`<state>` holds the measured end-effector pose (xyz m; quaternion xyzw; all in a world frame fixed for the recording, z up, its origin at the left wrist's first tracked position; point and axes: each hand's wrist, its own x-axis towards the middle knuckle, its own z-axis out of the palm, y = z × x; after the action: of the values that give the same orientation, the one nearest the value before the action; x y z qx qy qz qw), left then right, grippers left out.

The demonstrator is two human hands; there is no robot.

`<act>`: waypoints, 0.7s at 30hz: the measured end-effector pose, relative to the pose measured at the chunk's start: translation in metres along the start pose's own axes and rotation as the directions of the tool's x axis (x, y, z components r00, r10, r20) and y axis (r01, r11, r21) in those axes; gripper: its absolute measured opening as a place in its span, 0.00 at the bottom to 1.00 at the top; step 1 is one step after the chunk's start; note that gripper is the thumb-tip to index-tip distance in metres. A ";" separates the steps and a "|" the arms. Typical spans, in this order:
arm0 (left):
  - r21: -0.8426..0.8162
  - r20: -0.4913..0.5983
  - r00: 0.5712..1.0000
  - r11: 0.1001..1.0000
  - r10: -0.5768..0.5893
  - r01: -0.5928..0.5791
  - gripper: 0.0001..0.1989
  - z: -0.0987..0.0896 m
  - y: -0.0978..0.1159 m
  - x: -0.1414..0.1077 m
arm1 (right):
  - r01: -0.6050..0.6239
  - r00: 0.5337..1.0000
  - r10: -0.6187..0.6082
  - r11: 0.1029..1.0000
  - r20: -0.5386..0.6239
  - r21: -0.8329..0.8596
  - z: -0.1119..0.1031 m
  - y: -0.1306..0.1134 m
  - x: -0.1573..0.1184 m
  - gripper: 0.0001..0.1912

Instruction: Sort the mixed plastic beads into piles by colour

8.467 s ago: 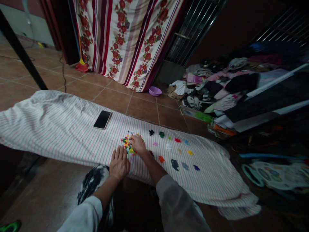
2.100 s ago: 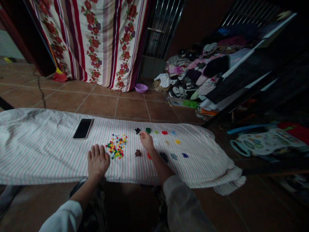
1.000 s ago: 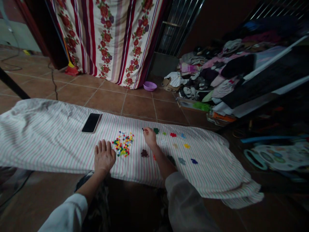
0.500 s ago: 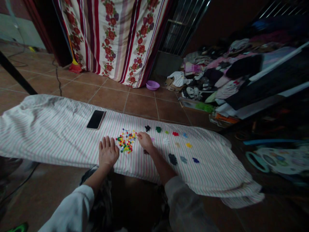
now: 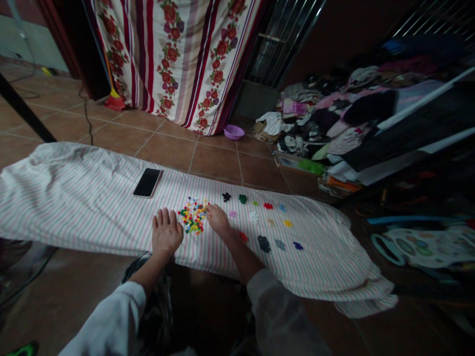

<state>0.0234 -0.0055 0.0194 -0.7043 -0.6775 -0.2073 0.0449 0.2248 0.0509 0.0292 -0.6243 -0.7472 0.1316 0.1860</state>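
Note:
A mixed heap of small coloured pieces (image 5: 193, 217), red, yellow, green, white and blue, lies on a striped cloth (image 5: 111, 212). My left hand (image 5: 166, 231) rests flat on the cloth just left of the heap, fingers stretched out. At the heap's right edge is my right hand (image 5: 218, 219), its fingertips bent together in a pinch; whatever is in them is too small to see. Right of it sit small single-colour groups, among them black pieces (image 5: 226, 197), dark green pieces (image 5: 242, 199), pink pieces (image 5: 232, 214) and orange-red pieces (image 5: 243, 236), partly behind my right forearm.
A phone (image 5: 147, 182) lies on the cloth to the left. More groups, such as red (image 5: 267, 205), yellow (image 5: 288, 223) and dark grey pieces (image 5: 264, 243), spread rightward. Beyond are a floral curtain (image 5: 189, 64), a purple basin (image 5: 233, 132) and piled clothes (image 5: 319, 113).
My right hand has shifted slightly left and down, onto the heap's edge. The pink and orange-red groups have come into view beside it. My left hand has stayed put.

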 end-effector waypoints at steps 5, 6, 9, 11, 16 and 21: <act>0.032 -0.001 1.000 0.999 0.015 -0.015 0.27 0.001 0.000 -0.001 | 0.034 0.999 -0.034 0.998 0.008 -0.060 0.000 -0.005 -0.001 0.13; 0.036 -0.003 1.000 0.999 0.015 -0.015 0.27 0.001 0.000 -0.001 | 0.029 1.000 -0.028 0.998 0.011 -0.061 0.000 -0.006 0.000 0.12; 0.043 -0.010 1.000 0.999 0.014 -0.014 0.26 0.000 0.000 -0.001 | 0.012 1.000 -0.011 0.999 0.012 -0.044 0.000 -0.008 0.001 0.10; 0.054 -0.011 1.000 0.998 0.020 -0.019 0.26 0.000 0.000 0.000 | 0.005 1.000 -0.004 0.999 0.012 -0.041 0.000 -0.009 0.001 0.09; 0.071 -0.019 0.999 0.997 0.033 -0.032 0.26 0.001 -0.001 0.000 | -0.057 0.998 0.058 0.998 0.025 -0.030 0.001 -0.012 -0.001 0.09; 0.061 -0.022 0.999 0.998 0.030 -0.028 0.26 0.003 -0.002 0.000 | -0.097 0.995 0.097 0.995 0.024 -0.011 0.003 -0.012 -0.002 0.10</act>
<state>0.0223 -0.0045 0.0157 -0.7099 -0.6726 -0.1940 0.0773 0.2129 0.0467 0.0316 -0.6591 -0.7190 0.1442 0.1671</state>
